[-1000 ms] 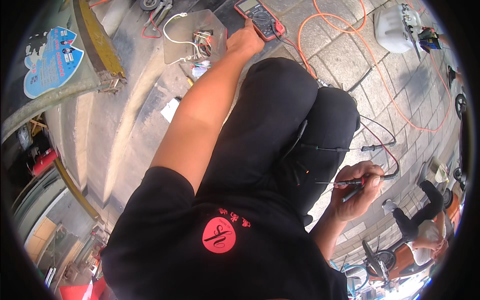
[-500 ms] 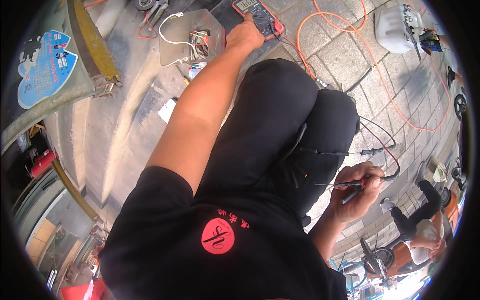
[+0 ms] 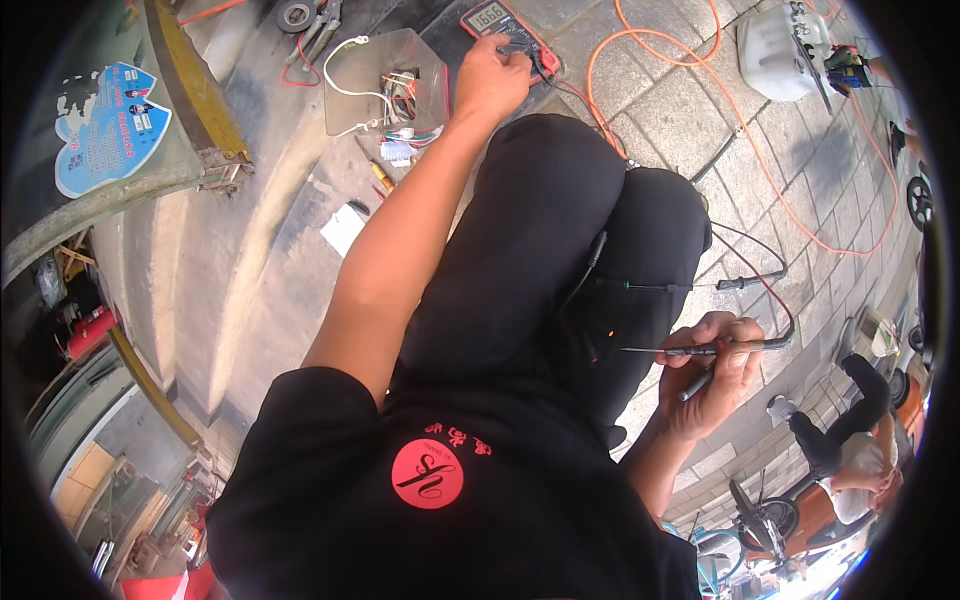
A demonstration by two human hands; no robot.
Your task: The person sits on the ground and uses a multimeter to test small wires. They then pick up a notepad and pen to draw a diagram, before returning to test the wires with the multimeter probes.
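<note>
While the left hand (image 3: 493, 82) rests on a red-rimmed, dark-faced digital multimeter (image 3: 505, 22) at the top, its fingers bend over the control dial; I cannot tell whether they pinch it. Well apart, the right hand (image 3: 713, 388) has its fingers closed on a slim black test probe (image 3: 690, 350) with a needle tip, plus a short dark rod (image 3: 697, 385). Two black-trousered knees (image 3: 548, 170) stand between the hands, and a black probe handle (image 3: 738, 283) hangs or lies beside the right one. Just left of the meter sits a translucent plastic box (image 3: 350, 92) with a white cord handle and wires inside. Near the left forearm lie a yellow-handled screwdriver (image 3: 381, 177) and a white paper sheet (image 3: 343, 229). An orange hose (image 3: 755, 152) loops over grey paving (image 3: 660, 110), near a white plastic container (image 3: 770, 65).
</note>
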